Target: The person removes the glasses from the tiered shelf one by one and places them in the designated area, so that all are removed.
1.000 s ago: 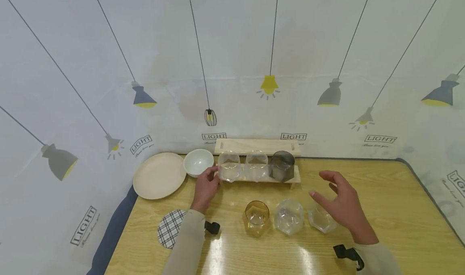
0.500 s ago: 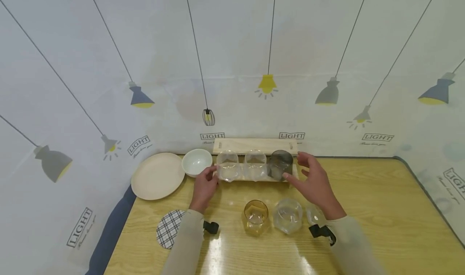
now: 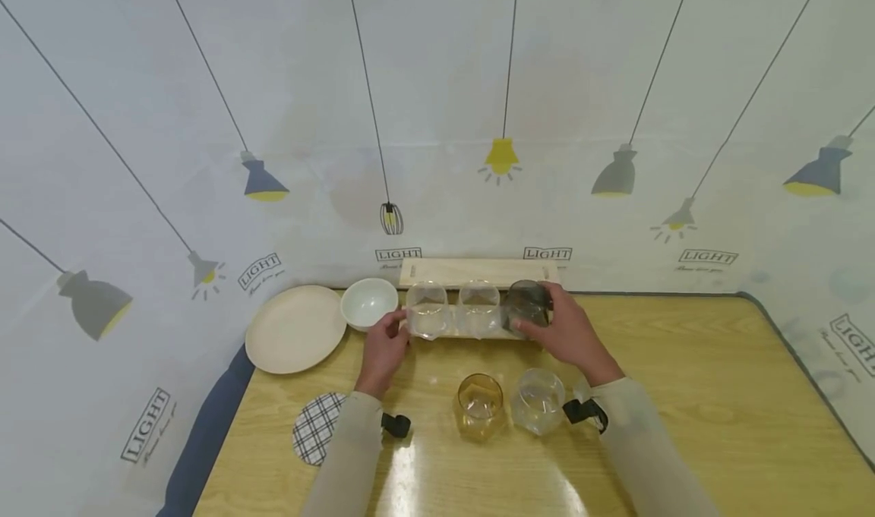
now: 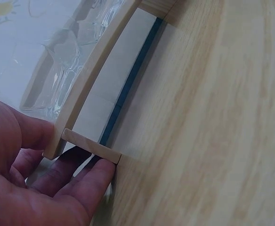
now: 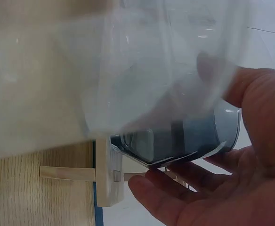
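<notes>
On a small wooden rack [image 4: 91, 70] at the back of the table stand two clear glasses [image 3: 427, 312] and a smoky grey glass [image 3: 522, 304]. My left hand [image 3: 383, 354] holds the rack's left end, thumb at the top board and fingers by the leg in the left wrist view. At the other end, my right hand [image 3: 573, 335] grips the grey glass, with the thumb in front and the fingers round its far side. The right wrist view shows this dark glass [image 5: 194, 136] partly behind a blurred clear glass [image 5: 57, 84].
In front of the rack stand an amber glass [image 3: 478, 407] and a clear glass [image 3: 538, 403]; another clear one is mostly hidden by my right wrist. A beige plate [image 3: 295, 331], a pale bowl [image 3: 369, 304] and a checked round mat [image 3: 317, 430] lie to the left.
My right hand has moved left and away from me, from above the front glasses to the grey glass, and its fingers have closed round it. The left hand stays at the rack's end.
</notes>
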Available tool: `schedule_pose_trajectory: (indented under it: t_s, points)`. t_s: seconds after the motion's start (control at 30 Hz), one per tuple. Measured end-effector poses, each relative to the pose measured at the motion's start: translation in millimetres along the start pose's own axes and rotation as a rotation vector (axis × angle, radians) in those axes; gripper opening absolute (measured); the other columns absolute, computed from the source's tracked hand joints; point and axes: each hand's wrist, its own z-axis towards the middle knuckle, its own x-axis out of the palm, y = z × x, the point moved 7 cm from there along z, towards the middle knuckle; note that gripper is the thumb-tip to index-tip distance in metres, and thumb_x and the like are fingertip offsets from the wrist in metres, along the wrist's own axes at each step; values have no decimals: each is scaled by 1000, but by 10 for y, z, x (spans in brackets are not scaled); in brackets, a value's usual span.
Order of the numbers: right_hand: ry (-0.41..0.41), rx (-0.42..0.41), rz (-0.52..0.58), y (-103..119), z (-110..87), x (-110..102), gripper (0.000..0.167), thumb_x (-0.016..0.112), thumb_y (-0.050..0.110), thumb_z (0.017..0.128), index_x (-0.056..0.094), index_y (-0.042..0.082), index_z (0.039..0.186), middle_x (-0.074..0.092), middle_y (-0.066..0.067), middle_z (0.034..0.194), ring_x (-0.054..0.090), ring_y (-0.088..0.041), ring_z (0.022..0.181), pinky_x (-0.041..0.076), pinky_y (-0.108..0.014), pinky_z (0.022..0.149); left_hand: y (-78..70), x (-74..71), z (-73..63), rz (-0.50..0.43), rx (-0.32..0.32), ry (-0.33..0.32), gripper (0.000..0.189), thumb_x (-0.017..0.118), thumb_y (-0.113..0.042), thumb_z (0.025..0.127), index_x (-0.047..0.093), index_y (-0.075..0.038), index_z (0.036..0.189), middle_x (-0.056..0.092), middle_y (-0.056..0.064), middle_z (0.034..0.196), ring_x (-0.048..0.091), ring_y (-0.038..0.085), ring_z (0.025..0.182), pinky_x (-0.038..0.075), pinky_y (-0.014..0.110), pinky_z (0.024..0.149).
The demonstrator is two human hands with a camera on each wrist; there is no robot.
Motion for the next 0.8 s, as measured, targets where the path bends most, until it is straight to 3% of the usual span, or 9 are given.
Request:
schedule_pose_trajectory:
  t_s: [0.2,0.47,0.8]
  points:
    - [1,25,37,-2,-3,-19,94,76,51,95,30,4,163,40,-29,163,48,-54,142,47,-68,111,3,-8,15,6,3,1,33,62,-11,105,70,-12,136,62,17,150,67,28,121,62,33,86]
    - [-42,69,111,19,-146,-157,99,77,57,92,29,8,163,38,-27,165,47,-53,145,52,-65,108,-4,-5,16,5,14,-1,32,63,-10,105,70,-10,136,64,19,147,68,27,114,62,31,83]
    - [-91,26,120,139,-391,-291,93,77,58,92,35,12,161,50,-25,156,50,-50,143,57,-63,100,-20,5,10,14,7,3,32,63,-13,105,69,-12,137,61,16,151,66,28,121,62,33,86]
